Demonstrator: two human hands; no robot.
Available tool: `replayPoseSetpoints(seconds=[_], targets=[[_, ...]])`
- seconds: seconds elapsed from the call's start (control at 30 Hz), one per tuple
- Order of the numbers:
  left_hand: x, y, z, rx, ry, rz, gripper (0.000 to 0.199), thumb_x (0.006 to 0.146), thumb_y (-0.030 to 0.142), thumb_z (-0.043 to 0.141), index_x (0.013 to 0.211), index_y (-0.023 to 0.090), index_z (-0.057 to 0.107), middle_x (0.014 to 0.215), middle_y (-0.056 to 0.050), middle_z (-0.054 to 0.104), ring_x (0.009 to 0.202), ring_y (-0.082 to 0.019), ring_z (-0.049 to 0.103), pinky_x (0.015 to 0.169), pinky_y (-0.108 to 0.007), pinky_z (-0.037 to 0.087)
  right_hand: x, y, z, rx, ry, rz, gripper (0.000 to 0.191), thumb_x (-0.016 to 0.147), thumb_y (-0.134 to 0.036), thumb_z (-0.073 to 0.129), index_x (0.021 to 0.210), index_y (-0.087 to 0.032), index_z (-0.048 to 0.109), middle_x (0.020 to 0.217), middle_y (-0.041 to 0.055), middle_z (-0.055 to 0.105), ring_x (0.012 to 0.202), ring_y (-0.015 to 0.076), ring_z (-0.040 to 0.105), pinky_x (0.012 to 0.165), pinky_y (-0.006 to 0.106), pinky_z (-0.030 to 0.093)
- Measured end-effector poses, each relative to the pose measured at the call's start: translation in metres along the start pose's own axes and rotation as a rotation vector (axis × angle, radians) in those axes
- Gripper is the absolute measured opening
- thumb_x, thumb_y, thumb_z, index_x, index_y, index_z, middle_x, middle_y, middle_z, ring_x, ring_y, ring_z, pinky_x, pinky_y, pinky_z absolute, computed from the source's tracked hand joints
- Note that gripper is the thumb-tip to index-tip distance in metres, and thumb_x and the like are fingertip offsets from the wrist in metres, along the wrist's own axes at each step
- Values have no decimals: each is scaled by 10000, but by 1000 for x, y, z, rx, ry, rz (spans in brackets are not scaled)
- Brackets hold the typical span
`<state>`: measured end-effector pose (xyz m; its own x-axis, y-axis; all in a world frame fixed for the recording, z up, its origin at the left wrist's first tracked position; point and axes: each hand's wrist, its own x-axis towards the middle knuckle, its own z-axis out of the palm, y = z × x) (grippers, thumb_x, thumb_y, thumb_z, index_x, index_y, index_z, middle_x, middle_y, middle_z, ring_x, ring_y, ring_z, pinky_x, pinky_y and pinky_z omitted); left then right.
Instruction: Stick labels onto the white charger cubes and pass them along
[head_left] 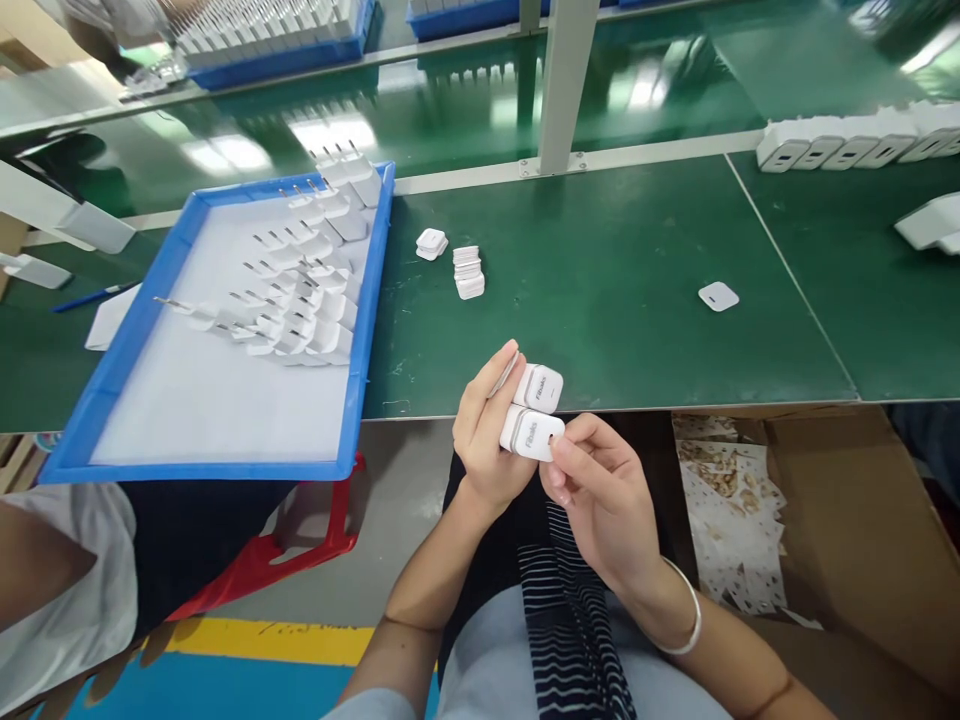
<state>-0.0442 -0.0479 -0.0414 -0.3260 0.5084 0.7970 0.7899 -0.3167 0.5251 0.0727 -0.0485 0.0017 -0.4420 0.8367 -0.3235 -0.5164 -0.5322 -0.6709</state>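
My left hand [487,440] is closed around two white chargers, held side by side just in front of the bench edge. The upper charger [541,388] and the lower charger [531,433] both show grey printed lettering. A thin white plate [504,374] sticks out between my left fingers. With thumb and index pinched, my right hand [604,490] touches the right end of the lower charger, beside its small dark port. On the green bench beyond are a short stack of white plates [469,272], a smaller pile [431,243] and a single plate [718,296].
A blue-rimmed tray [356,400] at left carries several white plugs [322,290], prongs up. White chargers [840,140] line the back right. A grey post [566,90] rises behind. Below the bench is a cardboard box [855,530]; another person's arm [45,560] is at left.
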Motion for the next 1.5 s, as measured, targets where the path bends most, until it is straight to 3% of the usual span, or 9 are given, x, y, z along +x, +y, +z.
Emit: replayPoseSetpoints(seconds=[1.0, 1.27, 1.5], targets=[[-1, -5, 0, 34, 40, 98, 357, 979, 228, 597, 1321, 145, 656, 1337, -134, 697, 1180, -229, 705, 961, -339, 614, 3, 2, 1, -169, 0, -32, 280, 860, -292, 780, 696, -199, 573, 523, -50, 604, 421, 73, 515, 388, 178, 379], [-4, -5, 1, 48, -26, 50, 375, 966, 293, 631, 1318, 167, 649, 1339, -121, 693, 1158, -236, 714, 944, -353, 624, 6, -6, -5, -383, 2, -129, 293, 846, -257, 779, 678, -200, 546, 494, -76, 507, 408, 57, 436, 402, 184, 338], [-4, -5, 4, 50, -36, 35, 351, 962, 259, 624, 1292, 143, 653, 1320, -140, 697, 1148, -235, 717, 934, -361, 637, 11, -17, -1, -450, -23, -97, 374, 790, -276, 829, 631, -194, 501, 505, -82, 455, 449, 47, 347, 434, 196, 258]])
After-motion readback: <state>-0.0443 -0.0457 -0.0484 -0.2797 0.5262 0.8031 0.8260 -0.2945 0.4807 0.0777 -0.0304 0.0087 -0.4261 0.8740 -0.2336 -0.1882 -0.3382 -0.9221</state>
